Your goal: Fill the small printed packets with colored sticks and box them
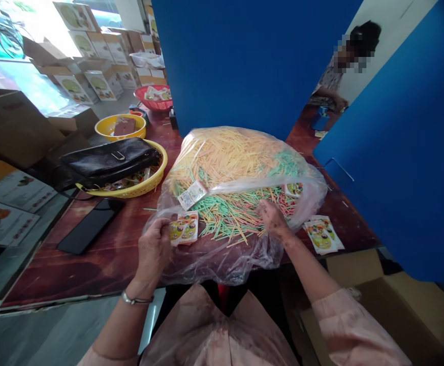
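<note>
A large clear plastic bag [225, 269] lies open on the table, filled with thin coloured sticks [225, 213] in yellow, green, orange and red. My left hand [155, 249] is closed at the left edge of a small printed packet [186, 227], by the front left of the pile. My right hand [274, 219] reaches into the bag's mouth, its fingers closed on some of the sticks; the fingertips are partly hidden. A paler packet [192, 194] rests on the bag's left side. Another printed packet [292, 190] lies among the sticks at the right.
Several printed packets [323, 235] lie at the table's right edge. On the left are a black phone [90, 226], a yellow basket [146, 188] bearing a black handbag [111, 160], and a smaller yellow basket [140, 133]. Blue partitions [241, 66] stand behind; a person [330, 86] works beyond.
</note>
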